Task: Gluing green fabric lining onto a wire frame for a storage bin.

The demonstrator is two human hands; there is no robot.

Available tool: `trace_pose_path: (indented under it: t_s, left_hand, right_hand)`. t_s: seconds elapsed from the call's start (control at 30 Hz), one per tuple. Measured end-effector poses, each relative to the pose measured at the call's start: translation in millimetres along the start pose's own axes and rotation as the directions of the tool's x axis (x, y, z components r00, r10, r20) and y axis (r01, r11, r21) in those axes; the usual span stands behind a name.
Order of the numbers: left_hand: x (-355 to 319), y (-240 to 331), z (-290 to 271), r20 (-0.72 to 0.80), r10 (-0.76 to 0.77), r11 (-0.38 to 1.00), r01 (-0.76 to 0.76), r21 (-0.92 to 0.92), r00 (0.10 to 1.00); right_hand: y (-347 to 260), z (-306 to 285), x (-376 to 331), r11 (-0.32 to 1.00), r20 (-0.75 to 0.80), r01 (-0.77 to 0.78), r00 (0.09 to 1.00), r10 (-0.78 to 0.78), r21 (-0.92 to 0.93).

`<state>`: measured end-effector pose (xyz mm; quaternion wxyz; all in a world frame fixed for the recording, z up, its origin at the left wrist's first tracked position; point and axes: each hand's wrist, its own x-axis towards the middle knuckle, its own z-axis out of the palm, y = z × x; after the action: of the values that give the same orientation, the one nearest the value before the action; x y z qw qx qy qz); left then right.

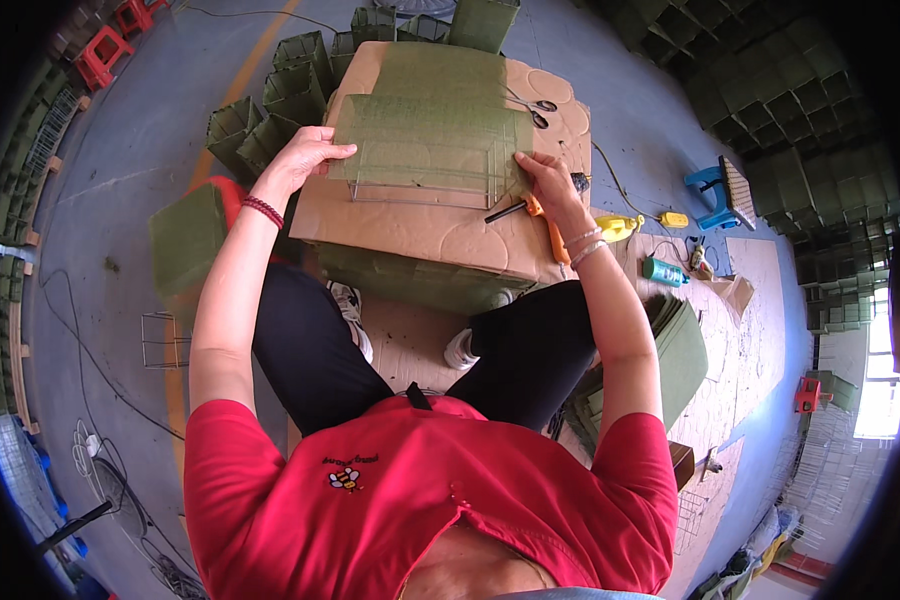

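Red shirt cloth (pixel 530 480) sits closest to my camera feed, with dark trousers (pixel 315 340) spread beyond it on either side. From my remote seat I see the left hand (pixel 312 157) pinched on the left edge of a translucent green sheet (pixel 430 125), its thumb laid along that border. At the opposite edge, the right hand (pixel 548 185) is closed too, fingertips on the sheet's margin; I cannot tell how its hidden fingers sit underneath. The sheet spans the gap between both hands, overlapping a thin wire frame (pixel 425 201) above the cardboard (pixel 410 228). I see black-handled scissors (pixel 540 112) at the far right of the cardboard, and an orange-handled tool (pixel 557 238) near the right wrist. Open green boxes (pixel 295 90) stand beyond the left hand.
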<state>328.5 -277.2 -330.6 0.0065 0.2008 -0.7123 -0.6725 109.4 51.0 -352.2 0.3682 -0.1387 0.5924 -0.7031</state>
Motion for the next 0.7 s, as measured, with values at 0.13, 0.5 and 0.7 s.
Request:
trace_pose_path:
  t_s: [0.13, 0.5, 0.7]
  left_hand:
    - [-4.9, -10.3, 1.6, -0.049, -0.026, 0.997, 0.022, -0.074, 0.998]
    - [-28.1, -16.1, -2.6, -0.183, -0.036, 0.999, 0.036, -0.004, 0.982]
    - [-21.9, 0.9, 8.2, -0.386, 0.715, 0.624, -0.284, 0.728, 0.583]
  right_hand:
    - [2.5, -4.7, -8.9, 1.0, -0.076, -0.006, 0.997, 0.004, -0.027]
    - [0.0, 5.4, -41.5, 0.916, -0.055, 0.104, 0.989, -0.136, -0.388]
    - [2.0, -1.0, -38.5, 0.943, -0.091, 0.064, 0.991, -0.099, -0.326]
